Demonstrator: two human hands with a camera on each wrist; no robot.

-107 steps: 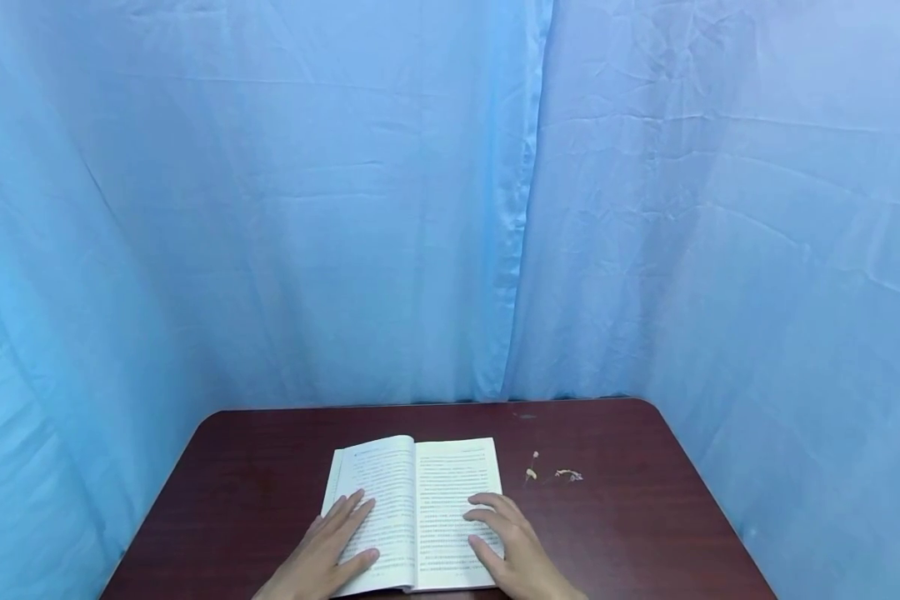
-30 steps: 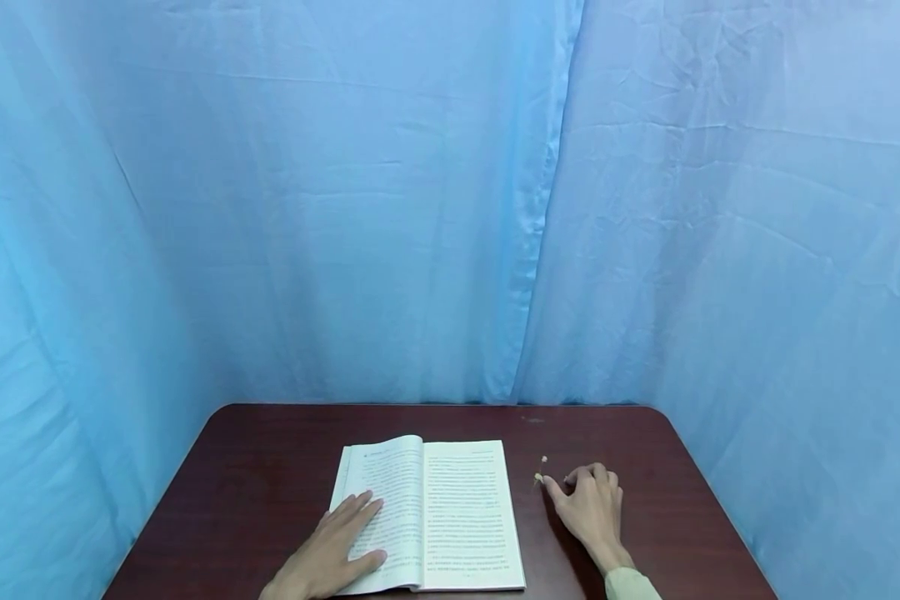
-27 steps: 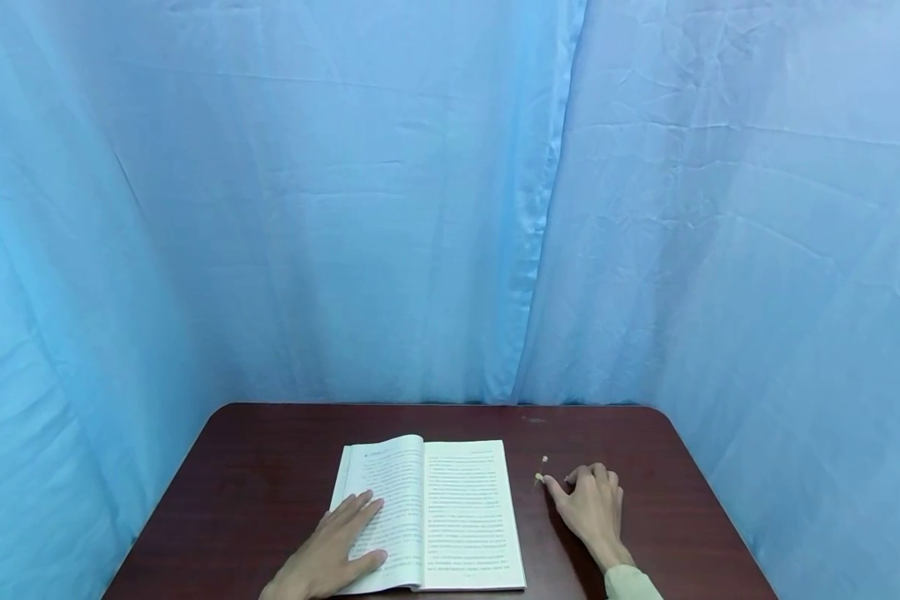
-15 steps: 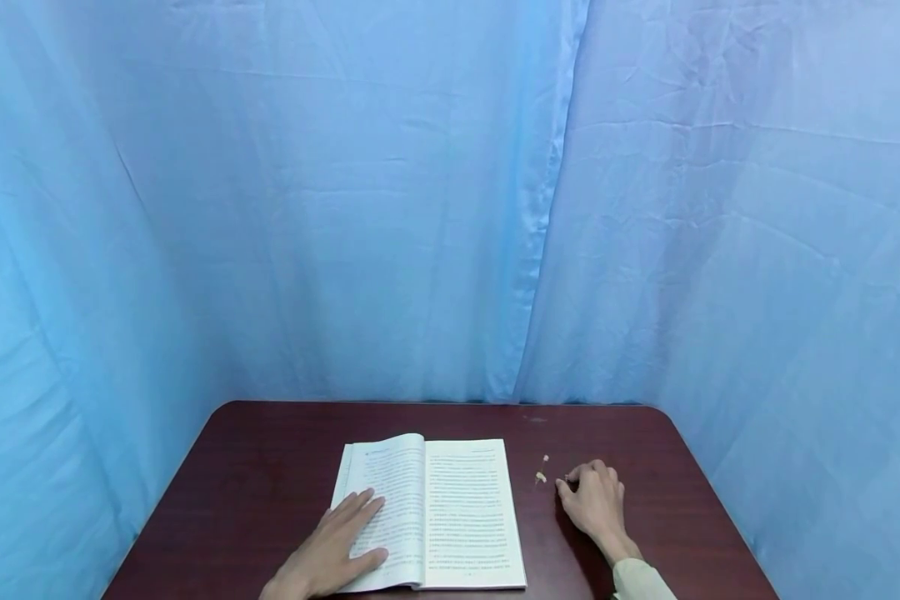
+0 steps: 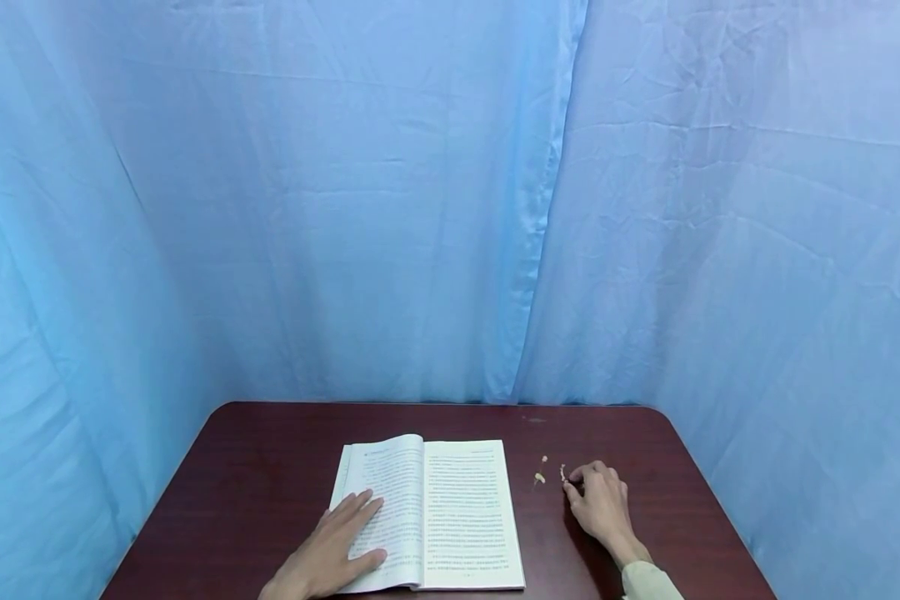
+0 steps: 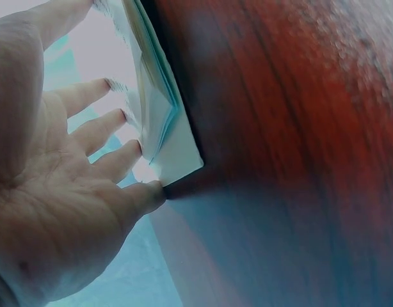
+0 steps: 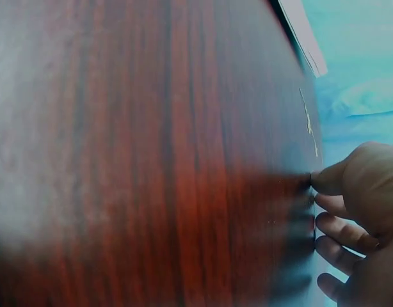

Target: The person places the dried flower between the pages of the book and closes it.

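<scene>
The right hand [image 5: 602, 502] seems to pinch, with thumb and forefinger, a thin, pale flower sprig [image 5: 563, 473] at the dark red-brown wooden worktop [image 5: 690, 517], right of the opened white paper book [image 5: 465, 500]. The left hand [image 5: 328, 552] rests, fingers spread, on its left page [image 5: 390, 467]. The sprig is probably very light and brittle; the stem asks for a soft hold.

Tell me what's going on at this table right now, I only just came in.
A person is working with both hands. The left hand rests spread on the left side of an open book. The right hand, to the right of the book, appears to pinch one end of a small pale sprig. A second sprig lies on the dark table, between the book and the right hand.
</scene>
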